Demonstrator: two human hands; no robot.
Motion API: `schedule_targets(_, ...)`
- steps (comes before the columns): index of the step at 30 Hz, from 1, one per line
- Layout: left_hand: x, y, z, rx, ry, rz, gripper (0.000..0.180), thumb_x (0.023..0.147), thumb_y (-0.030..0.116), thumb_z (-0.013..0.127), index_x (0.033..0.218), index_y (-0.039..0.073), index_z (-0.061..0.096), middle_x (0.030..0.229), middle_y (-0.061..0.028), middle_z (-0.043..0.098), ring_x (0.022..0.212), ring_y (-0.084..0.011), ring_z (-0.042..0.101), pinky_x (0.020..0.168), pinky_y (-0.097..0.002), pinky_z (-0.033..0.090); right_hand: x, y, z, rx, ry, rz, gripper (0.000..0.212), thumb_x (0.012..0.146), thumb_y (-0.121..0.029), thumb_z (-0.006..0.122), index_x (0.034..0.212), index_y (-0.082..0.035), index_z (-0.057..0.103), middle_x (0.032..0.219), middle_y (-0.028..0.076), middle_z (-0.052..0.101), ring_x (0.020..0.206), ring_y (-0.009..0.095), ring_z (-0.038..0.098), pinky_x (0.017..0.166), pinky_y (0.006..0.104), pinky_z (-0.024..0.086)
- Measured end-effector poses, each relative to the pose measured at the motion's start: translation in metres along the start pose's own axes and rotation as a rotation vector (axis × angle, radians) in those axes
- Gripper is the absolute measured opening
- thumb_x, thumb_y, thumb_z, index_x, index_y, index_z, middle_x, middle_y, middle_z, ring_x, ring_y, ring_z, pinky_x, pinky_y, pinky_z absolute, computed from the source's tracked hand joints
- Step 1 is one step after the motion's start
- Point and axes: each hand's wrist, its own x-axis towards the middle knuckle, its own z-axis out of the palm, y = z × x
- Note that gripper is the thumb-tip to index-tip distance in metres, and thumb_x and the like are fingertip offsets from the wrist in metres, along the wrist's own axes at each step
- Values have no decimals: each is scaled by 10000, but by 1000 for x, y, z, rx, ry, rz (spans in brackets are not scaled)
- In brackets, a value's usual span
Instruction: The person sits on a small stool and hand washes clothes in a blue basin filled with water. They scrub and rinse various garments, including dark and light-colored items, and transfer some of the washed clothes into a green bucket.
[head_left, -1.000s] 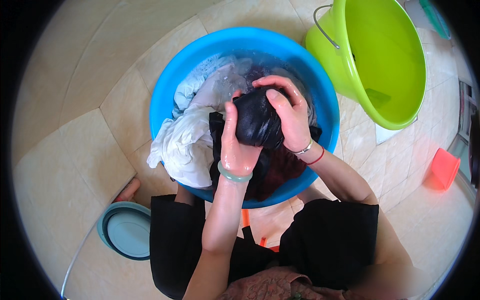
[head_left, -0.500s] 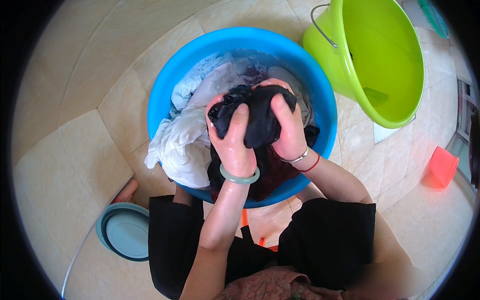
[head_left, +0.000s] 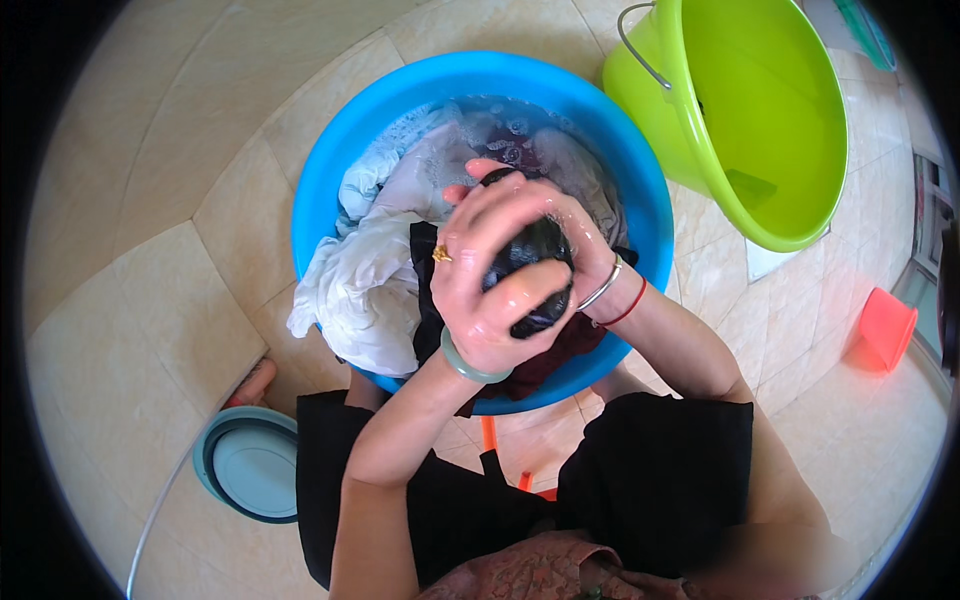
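Over a blue tub [head_left: 318, 190], a wet black cloth [head_left: 538, 250] is bunched into a tight ball between my palms. My left hand [head_left: 465, 285] wraps over it from the left and top, fingers curled round it. Cupped against its right side is my right hand [head_left: 588, 240], whose fingers are partly hidden behind the ball. Soapy water with bubbles fills the far part of the tub. A white cloth [head_left: 355, 300] hangs over the tub's left rim, and dark red cloth [head_left: 545, 375] lies below my hands.
A tall lime-green bucket [head_left: 690, 140] with a metal handle stands at the far right. Farther right sits a coral-red plastic container [head_left: 888, 332]. A grey-blue basin [head_left: 215, 455] rests at the lower left, beside a thin pale hose [head_left: 160, 528]. Tiled floor surrounds the tub.
My left hand has turned and closed over the black cloth from above. Both hands have come together, pressing the cloth into a smaller ball.
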Motion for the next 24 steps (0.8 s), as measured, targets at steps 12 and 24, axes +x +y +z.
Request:
schedule_targets(12, -2, 27, -22, 182, -348, 428, 194, 567, 226, 648, 759, 208, 626, 855, -45, 635, 821, -248, 644, 820, -396, 550, 7, -5, 22, -331, -30, 413, 262, 933, -322, 621, 917, -61, 645, 813, 19, 635, 744, 91, 604, 674, 234, 491)
schedule_targets(24, -28, 51, -31, 370, -551, 670, 123, 761, 253, 611, 798, 139, 586, 816, -38, 570, 801, -208, 612, 902, -367, 509, 3, 16, 34, -624, -121, 534, 398, 905, -395, 650, 705, -51, 641, 675, 44, 634, 603, 113, 594, 583, 252, 478)
